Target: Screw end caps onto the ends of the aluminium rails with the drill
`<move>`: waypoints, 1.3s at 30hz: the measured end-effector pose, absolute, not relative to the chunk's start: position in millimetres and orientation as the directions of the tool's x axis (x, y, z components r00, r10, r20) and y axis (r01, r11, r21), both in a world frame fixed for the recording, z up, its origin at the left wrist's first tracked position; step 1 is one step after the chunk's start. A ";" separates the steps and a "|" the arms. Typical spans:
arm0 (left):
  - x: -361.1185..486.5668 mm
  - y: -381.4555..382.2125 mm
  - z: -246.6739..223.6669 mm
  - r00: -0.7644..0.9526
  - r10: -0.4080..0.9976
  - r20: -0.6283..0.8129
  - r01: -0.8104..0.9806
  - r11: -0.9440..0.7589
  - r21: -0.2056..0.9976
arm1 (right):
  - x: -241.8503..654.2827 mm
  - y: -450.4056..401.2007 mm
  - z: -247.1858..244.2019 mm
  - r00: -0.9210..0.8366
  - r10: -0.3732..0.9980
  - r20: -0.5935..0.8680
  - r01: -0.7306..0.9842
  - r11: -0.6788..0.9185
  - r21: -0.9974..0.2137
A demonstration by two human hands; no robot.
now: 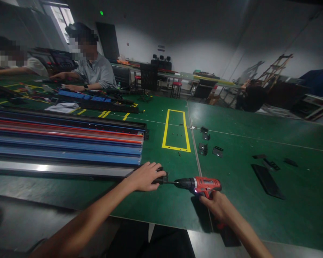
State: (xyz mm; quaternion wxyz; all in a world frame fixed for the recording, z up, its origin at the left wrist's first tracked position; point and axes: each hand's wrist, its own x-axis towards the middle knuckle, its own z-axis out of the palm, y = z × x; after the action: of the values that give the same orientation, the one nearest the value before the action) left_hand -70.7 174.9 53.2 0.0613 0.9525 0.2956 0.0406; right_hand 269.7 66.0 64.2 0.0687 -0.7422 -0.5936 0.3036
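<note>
My right hand [218, 205] is wrapped round the handle of a red and black power drill [206, 184], which lies level and points left. Its long thin bit meets a small black bracket [164, 177] at the right end of a long silver and black profile [70, 170]. My left hand [147, 176] rests over that end, fingers bent round the bracket and profile. Behind it, blue profiles [118, 157] and red-edged ones [118, 137] lie side by side.
Black brackets [203, 149] and a flat black plate [267, 181] lie on the green table [231, 165]. Small screws sit near a yellow taped rectangle [165, 130]. Two people work at the left, near blue parts [83, 96] and a white cloth [61, 107].
</note>
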 end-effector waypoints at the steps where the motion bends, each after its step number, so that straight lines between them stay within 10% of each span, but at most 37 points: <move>1: -70.7 174.9 53.4 0.822 0.568 0.040 0.558 -0.818 0.140 | 270.4 65.9 63.6 0.116 0.921 -0.373 0.845 -0.289 -0.450; 39: -70.4 174.6 55.0 0.822 0.568 0.038 0.557 -0.816 0.154 | 268.1 67.3 60.0 0.144 0.929 -0.341 0.855 -0.290 -0.430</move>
State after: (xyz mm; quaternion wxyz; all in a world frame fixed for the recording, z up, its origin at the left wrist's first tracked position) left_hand -70.4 174.6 55.0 0.0683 0.9520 0.2956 0.0411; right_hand 268.1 67.3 60.0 0.0664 -0.7533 -0.5921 0.2784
